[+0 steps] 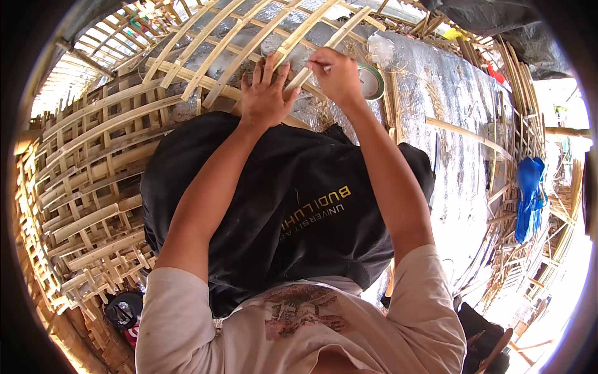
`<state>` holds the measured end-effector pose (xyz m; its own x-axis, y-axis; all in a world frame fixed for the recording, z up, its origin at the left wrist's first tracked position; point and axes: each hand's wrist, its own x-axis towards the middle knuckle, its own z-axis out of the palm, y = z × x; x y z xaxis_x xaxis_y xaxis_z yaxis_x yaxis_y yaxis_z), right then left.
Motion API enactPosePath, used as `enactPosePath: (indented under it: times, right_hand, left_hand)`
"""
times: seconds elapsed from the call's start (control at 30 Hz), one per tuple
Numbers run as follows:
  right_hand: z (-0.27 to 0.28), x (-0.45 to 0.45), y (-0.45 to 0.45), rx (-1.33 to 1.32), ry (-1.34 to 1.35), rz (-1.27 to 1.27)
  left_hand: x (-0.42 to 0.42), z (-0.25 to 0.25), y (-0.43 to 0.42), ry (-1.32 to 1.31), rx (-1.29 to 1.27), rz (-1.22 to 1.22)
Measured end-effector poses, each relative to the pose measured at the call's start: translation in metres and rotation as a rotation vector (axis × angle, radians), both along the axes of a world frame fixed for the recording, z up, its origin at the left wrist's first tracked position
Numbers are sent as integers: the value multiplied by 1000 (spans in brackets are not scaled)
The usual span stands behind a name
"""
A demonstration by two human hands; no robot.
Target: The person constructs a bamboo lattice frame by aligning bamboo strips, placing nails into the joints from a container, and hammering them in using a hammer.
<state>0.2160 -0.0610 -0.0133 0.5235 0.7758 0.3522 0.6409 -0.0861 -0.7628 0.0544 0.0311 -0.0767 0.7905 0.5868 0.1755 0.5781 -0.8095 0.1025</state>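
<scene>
A lattice of split bamboo slats (240, 47) lies in front of me on a silvery, scuffed sheet. Flat across its near slats rests my left hand (266, 96), fingers spread. My right hand (336, 76) is closed in a pinch over a slanting bamboo slat (300, 78) just to the right of the left one. Whatever sits between its fingertips is too small to make out. Close beside the right wrist is a round object with a green rim (372, 81) and a pale middle, partly hidden by the wrist.
Black cloth with yellow and white lettering (274, 181) covers my lap. Stacked bamboo lattices (93, 162) stand at the left. On the right are the shiny silver sheet (458, 118), a loose bamboo strip (467, 133) and a hanging blue item (529, 196). A dark cap-like object (123, 310) sits lower left.
</scene>
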Motion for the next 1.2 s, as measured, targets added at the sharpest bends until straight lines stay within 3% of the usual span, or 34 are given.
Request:
enactPosePath:
  times: [0.03,0.37,1.2]
  right_hand:
    - [-9,-4,4,1,18,10]
    - [-50,-5,3,-36,-23,-17]
    - [-53,-16,4,-19,-253,-3]
  left_hand:
    - [0,-2,0,-124,52,-25]
    - [-2,6,-2,-47,-77,3]
    - [-1,4,1,-38,-62,-5]
